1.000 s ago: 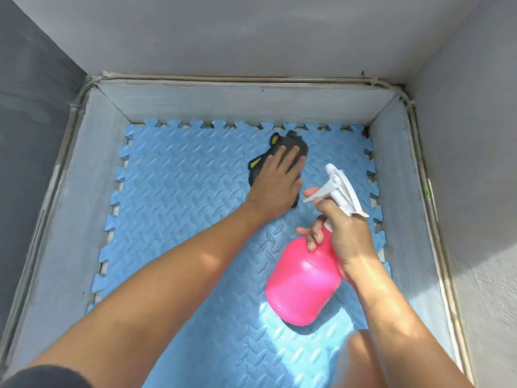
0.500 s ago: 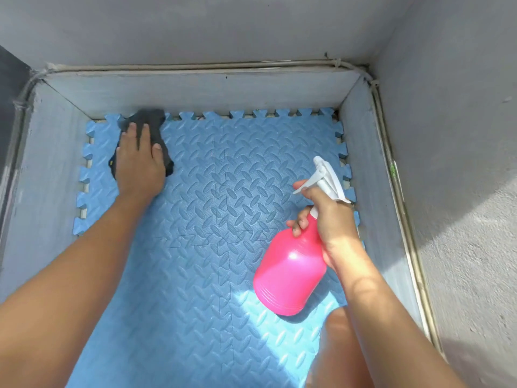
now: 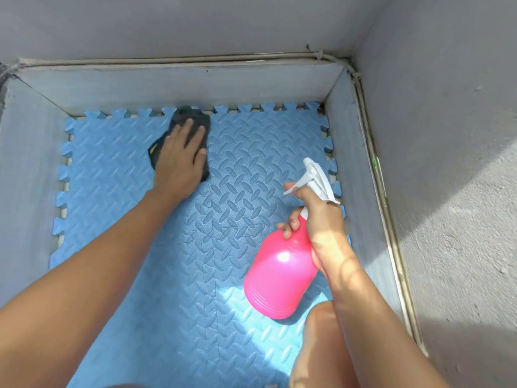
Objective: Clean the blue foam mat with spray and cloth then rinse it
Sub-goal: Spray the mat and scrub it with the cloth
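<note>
The blue foam mat (image 3: 117, 169), made of interlocking tiles with a ridged pattern, covers the floor of a grey-walled recess. My left hand (image 3: 180, 161) lies flat with straight fingers on a dark cloth (image 3: 193, 117), pressing it onto the mat near the far edge, left of centre. My right hand (image 3: 319, 219) grips the neck of a pink spray bottle (image 3: 279, 275) with a white trigger head (image 3: 317, 177), held above the mat's right side with a forefinger on the trigger.
Low grey walls (image 3: 195, 85) border the mat at the far end, left and right. A cable or pipe (image 3: 375, 169) runs along the top of the right wall. My bare knee (image 3: 321, 331) is at the bottom right. Sunlight falls on the near mat.
My left hand swept the cloth from the far right to the far left corner, then back toward the middle of the far edge. The bottle hand has stayed roughly still.
</note>
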Action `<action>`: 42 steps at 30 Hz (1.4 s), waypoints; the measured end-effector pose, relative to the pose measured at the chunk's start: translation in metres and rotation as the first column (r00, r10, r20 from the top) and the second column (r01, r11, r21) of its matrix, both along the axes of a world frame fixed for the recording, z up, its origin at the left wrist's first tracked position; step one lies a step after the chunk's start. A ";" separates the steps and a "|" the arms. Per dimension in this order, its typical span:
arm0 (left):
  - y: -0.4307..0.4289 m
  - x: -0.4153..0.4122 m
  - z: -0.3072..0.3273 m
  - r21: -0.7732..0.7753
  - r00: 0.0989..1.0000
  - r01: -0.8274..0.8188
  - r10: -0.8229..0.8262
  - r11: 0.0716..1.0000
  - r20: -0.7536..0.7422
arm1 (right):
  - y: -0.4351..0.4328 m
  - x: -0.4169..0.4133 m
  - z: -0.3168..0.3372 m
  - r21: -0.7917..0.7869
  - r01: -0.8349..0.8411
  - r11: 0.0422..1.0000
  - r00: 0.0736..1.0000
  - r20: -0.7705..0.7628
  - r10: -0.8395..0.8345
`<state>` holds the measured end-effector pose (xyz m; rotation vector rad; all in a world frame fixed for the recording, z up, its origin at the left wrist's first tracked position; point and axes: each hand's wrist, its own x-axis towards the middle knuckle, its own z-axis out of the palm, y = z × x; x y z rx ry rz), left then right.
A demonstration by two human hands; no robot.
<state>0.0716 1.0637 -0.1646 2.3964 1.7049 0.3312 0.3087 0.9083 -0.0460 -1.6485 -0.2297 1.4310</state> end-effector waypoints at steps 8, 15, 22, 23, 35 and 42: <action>-0.045 0.149 0.001 -0.095 0.873 0.488 -0.486 0.868 0.042 | -0.004 0.009 0.001 -0.017 0.082 0.996 0.996 -0.024 -0.082; -0.127 0.002 0.000 -0.134 0.957 0.289 -0.288 0.948 0.025 | 0.008 -0.015 0.005 0.028 -0.157 0.987 0.987 0.032 0.156; -0.157 -0.181 0.006 -0.153 0.885 -0.455 0.464 0.877 0.026 | 0.014 -0.074 0.006 -0.014 -0.568 0.823 0.792 0.260 0.552; -0.162 -0.180 0.004 -0.139 0.885 -0.459 0.466 0.877 0.017 | 0.013 -0.083 0.007 -0.032 -0.611 0.791 0.752 0.286 0.593; -0.188 -0.177 0.010 -0.158 0.890 -0.447 0.455 0.880 0.016 | -0.037 -0.116 0.013 -0.149 -0.768 0.623 0.568 0.289 0.770; -0.199 -0.148 0.007 -0.142 0.796 -0.593 0.604 0.793 0.046 | -0.062 -0.106 0.003 -0.164 -0.718 0.677 0.636 0.243 0.733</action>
